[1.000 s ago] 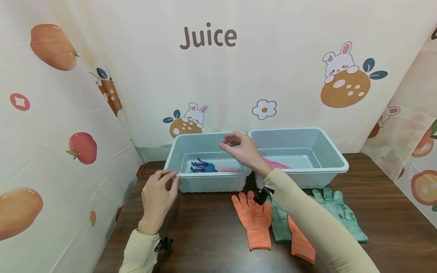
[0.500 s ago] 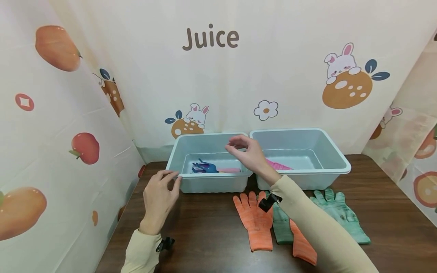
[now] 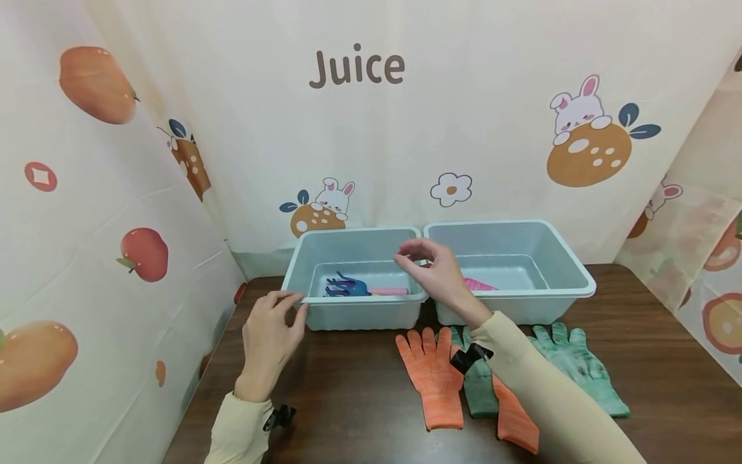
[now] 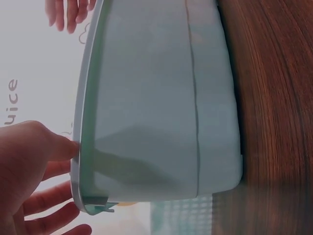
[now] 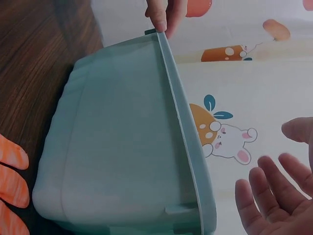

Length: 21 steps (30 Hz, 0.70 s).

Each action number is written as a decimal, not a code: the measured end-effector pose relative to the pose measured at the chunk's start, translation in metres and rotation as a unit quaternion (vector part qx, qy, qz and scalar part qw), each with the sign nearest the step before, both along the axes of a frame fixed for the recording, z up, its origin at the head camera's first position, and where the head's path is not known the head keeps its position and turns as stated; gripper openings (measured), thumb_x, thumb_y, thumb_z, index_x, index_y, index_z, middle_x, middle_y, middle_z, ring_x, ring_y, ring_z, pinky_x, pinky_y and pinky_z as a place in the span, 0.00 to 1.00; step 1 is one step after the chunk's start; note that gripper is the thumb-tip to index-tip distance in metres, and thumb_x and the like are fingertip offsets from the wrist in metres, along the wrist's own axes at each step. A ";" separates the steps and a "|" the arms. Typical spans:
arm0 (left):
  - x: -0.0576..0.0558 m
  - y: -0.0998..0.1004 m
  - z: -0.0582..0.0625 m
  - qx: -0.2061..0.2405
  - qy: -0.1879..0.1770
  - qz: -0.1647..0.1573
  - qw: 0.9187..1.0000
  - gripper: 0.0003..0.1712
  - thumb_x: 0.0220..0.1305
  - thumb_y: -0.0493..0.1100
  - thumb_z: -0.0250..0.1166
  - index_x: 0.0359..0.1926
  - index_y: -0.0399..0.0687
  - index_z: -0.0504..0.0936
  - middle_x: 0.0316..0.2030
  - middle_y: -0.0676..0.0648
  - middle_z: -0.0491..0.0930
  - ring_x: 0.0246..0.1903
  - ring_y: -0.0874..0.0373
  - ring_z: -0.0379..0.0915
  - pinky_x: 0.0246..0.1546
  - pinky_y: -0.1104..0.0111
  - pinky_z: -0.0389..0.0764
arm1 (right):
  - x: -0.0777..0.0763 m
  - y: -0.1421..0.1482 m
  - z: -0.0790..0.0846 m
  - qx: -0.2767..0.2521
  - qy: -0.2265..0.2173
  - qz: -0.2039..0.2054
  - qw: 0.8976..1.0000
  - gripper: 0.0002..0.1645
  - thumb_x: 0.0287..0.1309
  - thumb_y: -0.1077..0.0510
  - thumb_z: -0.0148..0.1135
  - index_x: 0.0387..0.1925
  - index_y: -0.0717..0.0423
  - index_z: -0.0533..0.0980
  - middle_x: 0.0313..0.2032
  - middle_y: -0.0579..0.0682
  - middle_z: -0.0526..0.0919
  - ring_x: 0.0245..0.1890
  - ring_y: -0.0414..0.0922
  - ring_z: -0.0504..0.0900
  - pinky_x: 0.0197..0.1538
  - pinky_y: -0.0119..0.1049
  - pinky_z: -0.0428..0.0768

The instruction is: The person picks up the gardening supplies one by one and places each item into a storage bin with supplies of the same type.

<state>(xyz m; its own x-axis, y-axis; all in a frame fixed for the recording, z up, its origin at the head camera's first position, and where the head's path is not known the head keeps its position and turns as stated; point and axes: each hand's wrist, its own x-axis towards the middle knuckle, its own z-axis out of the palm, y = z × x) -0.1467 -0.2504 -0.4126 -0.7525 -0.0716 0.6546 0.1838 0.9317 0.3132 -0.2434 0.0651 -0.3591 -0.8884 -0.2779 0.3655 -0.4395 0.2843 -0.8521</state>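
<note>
My left hand [image 3: 269, 335] pinches the front left corner of the left pale blue plastic bin [image 3: 359, 314], thumb at the rim in the left wrist view. The same bin fills much of the right wrist view. Inside it lies a blue hand rake [image 3: 350, 285] with a pink handle. My right hand [image 3: 431, 274] hovers over where the two bins meet, fingers loosely bent, holding nothing. In the right wrist view its fingers [image 5: 274, 188] are spread apart beside the rim. A pink ribbed object [image 3: 478, 285], partly hidden by the bin's front wall, lies in the right bin [image 3: 510, 304].
In front of the bins, orange gloves [image 3: 437, 380] and green gloves [image 3: 580, 367] lie on the dark wooden table [image 3: 348, 399], some under my right forearm. A printed curtain [image 3: 371, 142] hangs close behind the bins.
My right hand has shifted right and slightly down, from above the left bin toward the gap between the bins. My left hand has stayed at the corner.
</note>
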 end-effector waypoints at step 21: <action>0.002 0.008 0.002 0.025 0.007 -0.021 0.999 0.26 0.62 0.48 0.78 0.58 0.42 0.88 0.53 0.35 0.84 0.56 0.36 0.79 0.52 0.41 0.84 | 0.044 0.013 -0.008 0.005 0.035 -0.006 0.999 0.22 0.72 0.54 0.69 0.64 0.50 0.80 0.58 0.53 0.86 0.56 0.52 0.86 0.60 0.54 0.85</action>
<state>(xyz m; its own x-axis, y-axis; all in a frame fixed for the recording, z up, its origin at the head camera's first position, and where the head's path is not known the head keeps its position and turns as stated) -0.1449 -0.2419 -0.4110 -0.7462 -0.0728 0.6617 0.2280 0.9059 0.3568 -0.1991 0.0778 -0.3672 -0.8637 -0.2719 0.4243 -0.4947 0.2972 -0.8167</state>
